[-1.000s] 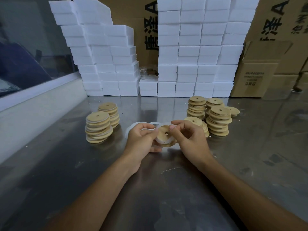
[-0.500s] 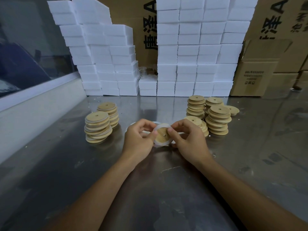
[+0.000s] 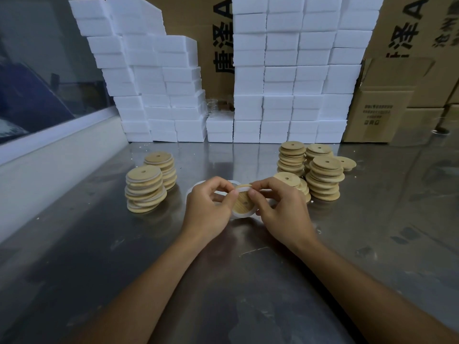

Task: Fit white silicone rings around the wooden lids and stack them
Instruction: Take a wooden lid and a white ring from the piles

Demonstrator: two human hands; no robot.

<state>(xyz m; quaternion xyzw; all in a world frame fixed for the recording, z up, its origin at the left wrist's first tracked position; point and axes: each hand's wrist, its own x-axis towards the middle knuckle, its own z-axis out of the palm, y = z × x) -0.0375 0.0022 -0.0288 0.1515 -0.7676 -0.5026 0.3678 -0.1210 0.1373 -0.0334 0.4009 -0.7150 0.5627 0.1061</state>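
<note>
A round wooden lid (image 3: 244, 201) with a small centre hole is held tilted above the steel table between both hands. A white silicone ring (image 3: 242, 214) runs round its rim. My left hand (image 3: 207, 208) pinches the lid's left edge with thumb and fingers. My right hand (image 3: 280, 207) pinches the right edge the same way. Loose white rings (image 3: 196, 189) lie on the table behind my hands, partly hidden. Two stacks of ringed lids (image 3: 145, 188) stand at the left. Several stacks of bare lids (image 3: 325, 178) stand at the right.
A steel table (image 3: 236, 281) carries everything. White foam blocks (image 3: 285, 78) are piled high along the back, with cardboard boxes (image 3: 387, 103) behind and to the right. A white ledge (image 3: 49, 155) and a window run along the left side.
The lid has turned in my fingers and the white ring now sits round more of its rim. Both hands stay in the same place, close together.
</note>
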